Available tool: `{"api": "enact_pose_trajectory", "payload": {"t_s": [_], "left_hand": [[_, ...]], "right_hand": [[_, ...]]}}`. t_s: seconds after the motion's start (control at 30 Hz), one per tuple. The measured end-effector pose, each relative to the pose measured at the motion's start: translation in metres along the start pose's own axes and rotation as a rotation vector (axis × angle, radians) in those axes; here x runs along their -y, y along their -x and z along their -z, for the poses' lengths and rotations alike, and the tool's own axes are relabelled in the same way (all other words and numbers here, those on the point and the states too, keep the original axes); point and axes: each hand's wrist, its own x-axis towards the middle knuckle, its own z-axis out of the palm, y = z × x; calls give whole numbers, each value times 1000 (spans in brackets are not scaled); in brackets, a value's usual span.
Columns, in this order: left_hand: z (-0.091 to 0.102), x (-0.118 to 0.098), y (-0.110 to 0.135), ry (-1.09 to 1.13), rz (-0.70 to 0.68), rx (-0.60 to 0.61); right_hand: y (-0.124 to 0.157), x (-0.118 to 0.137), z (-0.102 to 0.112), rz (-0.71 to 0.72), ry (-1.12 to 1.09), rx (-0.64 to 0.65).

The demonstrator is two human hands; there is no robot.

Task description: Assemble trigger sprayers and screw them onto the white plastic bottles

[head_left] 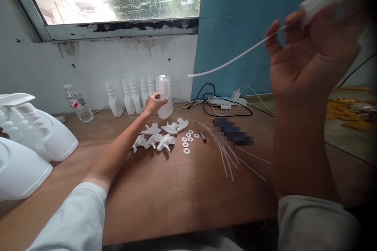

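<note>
My left hand (153,104) reaches far across the brown table (182,196) and is closed round a white plastic spray bottle (165,96), which stands upright near the wall. My right hand (309,55) is raised close to the camera at the upper right. It grips a white spray-head part (319,0) with a long thin white dip tube (235,58) that points down to the left. Loose white trigger heads (159,135) lie just in front of the bottle, with several small white washers (187,141) beside them.
A row of white bottles (132,96) lines the wall, next to a clear water bottle (78,104). Large white bottles (32,141) lie at the left edge. Thin white tubes (232,157), a small tool (202,133), a blurred dark object (232,131) and a power strip with cables (224,104) sit on the right.
</note>
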Motion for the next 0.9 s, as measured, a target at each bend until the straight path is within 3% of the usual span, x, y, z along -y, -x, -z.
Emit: {"api": "enact_pose_trajectory", "payload": {"t_s": [0.07,0.33,0.53,0.63,0.73,0.8,0.9], "left_hand": [[-15,2,-6,-44,3,-25],[-50,3,-1,-187,23,-117],[-60,0,8,-191,63,-154],[-48,-2,16,-169,61,-165],[-23,-14,33,78,15,-123],[-2,-28,53,429,-9,28],[25,-50,96,808,2,375]], "right_hand": [[-2,-4,-4,53,-84,-40],[1,-8,-24,-11,-136,-88],[5,-15,-34,27,109,-149],[9,-22,-38,-5,183,-150],[23,-33,-45,-205,197,-74],[40,-40,-52,-403,181,58],[73,-43,-67,-716,164,346]]}}
